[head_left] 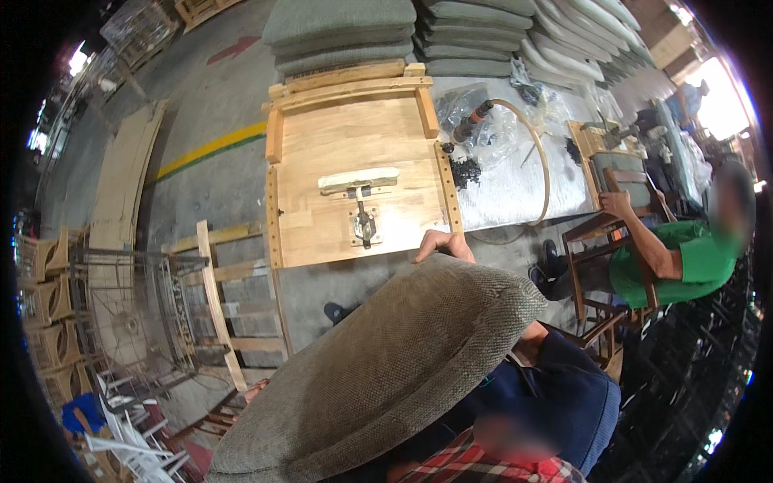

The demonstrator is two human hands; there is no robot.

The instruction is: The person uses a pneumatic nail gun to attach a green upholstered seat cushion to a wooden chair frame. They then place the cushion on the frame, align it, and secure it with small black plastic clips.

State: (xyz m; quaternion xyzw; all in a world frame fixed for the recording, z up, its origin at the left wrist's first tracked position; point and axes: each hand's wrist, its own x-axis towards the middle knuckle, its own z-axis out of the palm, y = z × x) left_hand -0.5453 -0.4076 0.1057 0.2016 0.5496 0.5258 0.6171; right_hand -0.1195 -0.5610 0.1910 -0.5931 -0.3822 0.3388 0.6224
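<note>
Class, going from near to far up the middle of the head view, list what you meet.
Grey cushion → hand on its top edge → wooden jig board → stacked cushions.

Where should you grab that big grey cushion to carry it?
Take the grey seat cushion by its rim, one hand on each opposite edge. It is broad, flat and soft, tilted up, so a single grip would let it flop. A right hand already curls over the top edge.

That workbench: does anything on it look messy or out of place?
Small black parts lie loosely heaped at the wooden jig's right edge, beside crumpled clear plastic bags and a looped hose. Nothing looks damaged.
</note>
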